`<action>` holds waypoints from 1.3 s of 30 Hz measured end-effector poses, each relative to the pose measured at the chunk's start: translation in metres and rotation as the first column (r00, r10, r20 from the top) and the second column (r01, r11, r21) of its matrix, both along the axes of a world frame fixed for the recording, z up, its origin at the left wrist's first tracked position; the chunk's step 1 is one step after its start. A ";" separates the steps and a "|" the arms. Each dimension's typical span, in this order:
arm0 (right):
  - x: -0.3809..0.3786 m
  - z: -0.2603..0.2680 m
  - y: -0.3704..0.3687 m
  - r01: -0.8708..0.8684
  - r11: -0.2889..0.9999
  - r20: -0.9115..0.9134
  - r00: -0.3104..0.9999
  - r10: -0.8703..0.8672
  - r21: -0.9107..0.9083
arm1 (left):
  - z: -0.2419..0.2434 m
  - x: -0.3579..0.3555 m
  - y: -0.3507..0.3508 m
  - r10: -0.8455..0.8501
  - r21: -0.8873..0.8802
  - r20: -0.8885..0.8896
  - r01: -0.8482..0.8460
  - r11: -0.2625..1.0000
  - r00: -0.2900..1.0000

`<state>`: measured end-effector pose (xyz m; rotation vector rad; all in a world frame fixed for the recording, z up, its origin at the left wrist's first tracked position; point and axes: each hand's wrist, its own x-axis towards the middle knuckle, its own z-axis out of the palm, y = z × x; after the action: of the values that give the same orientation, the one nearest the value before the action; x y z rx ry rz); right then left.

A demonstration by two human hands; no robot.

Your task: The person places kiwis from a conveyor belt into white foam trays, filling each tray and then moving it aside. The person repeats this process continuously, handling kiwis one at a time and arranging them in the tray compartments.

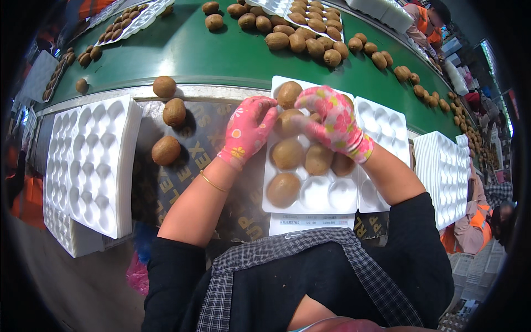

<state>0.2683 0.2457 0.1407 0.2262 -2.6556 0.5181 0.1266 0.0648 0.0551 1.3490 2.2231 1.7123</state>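
A white moulded plastic tray (269,182) lies before me with several kiwifruit in its hollows. One kiwifruit (283,189) sits in the front row's left hollow; bare white hollows show beside it. My left hand (248,129), in a pink flowered glove, is at the tray's left edge, thumb and fingers apart with nothing seen between them. Over the tray's back half is my right hand (332,118), in a similar glove. Its blurred thumb overlaps a kiwifruit (287,123), and its fingers reach beside another kiwifruit (289,95). Whatever lies under its palm is hidden.
Loose kiwifruit (166,150) lie left of my left hand. Stacks of white trays stand left (93,166) and right (442,178); another tray (383,128) adjoins mine. Beyond runs a green conveyor belt (199,62) with a kiwifruit heap (296,43). People in orange vests (423,20) are around it.
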 end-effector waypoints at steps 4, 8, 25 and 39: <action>-0.096 -0.021 0.138 0.484 0.836 -0.109 0.875 -0.472 0.259 | 0.008 0.006 0.007 -0.026 -0.018 -0.003 0.026 0.999 1.000; -0.147 -0.047 0.165 0.506 0.640 0.098 0.735 -0.671 0.578 | 0.004 0.007 0.009 -0.065 0.033 0.002 0.065 0.997 0.998; -0.067 -0.033 0.190 0.540 0.770 0.323 0.702 -0.635 0.339 | 0.006 0.003 0.006 -0.048 0.001 -0.017 0.048 0.999 0.999; 0.057 0.027 0.057 -0.040 0.677 0.210 0.936 0.283 -0.735 | -0.008 -0.004 0.010 -0.042 0.028 -0.084 0.044 0.999 0.996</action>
<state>0.3251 0.3026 0.1678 0.1426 -2.4709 1.7415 0.1228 0.0752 0.0475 1.4899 2.2013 1.7130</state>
